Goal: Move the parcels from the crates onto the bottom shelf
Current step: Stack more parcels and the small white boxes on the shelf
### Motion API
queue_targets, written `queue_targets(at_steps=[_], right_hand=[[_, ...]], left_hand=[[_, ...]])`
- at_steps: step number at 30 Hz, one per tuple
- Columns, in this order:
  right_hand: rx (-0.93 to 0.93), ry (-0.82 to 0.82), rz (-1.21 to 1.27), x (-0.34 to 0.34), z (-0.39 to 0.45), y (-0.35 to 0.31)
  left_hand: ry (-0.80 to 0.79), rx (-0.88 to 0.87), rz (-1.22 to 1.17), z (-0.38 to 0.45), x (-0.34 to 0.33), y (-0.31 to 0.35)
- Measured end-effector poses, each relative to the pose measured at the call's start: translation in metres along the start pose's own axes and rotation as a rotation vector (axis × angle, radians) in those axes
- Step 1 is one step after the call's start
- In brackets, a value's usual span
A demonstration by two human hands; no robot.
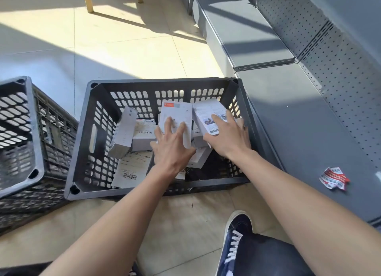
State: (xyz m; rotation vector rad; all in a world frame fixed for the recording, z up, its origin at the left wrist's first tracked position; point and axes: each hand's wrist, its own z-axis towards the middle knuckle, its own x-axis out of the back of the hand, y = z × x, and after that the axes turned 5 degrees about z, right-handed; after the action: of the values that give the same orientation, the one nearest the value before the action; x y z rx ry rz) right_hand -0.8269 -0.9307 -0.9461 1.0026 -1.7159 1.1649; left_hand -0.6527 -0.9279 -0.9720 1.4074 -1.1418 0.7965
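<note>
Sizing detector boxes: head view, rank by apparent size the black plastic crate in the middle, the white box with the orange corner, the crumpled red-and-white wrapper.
1. Black plastic crate
2. White box with the orange corner
3. Crumpled red-and-white wrapper

The wrapper lies nearer the camera, so its true size against the box is unsure.

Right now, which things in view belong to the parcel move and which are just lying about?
Job:
black crate
white box with orange label
white box with printed picture
left hand
right hand
bottom shelf

Lying about:
second crate
crumpled red-and-white wrapper
wooden chair legs
</note>
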Motion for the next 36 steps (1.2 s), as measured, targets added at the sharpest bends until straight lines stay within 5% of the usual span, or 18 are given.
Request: queue_targets(at_steps=[21,36], right_hand=[[-0.116,0.526,0.106,0.151,-0.241,0.046],[-0.317,0.775,0.105,0.198,-0.399,0.117]], left_hand=[[0.212,-0.376,0.01,-0.16,0.149,0.101],[0.202,-0.673,-0.049,-0.264,0.161,0.227]])
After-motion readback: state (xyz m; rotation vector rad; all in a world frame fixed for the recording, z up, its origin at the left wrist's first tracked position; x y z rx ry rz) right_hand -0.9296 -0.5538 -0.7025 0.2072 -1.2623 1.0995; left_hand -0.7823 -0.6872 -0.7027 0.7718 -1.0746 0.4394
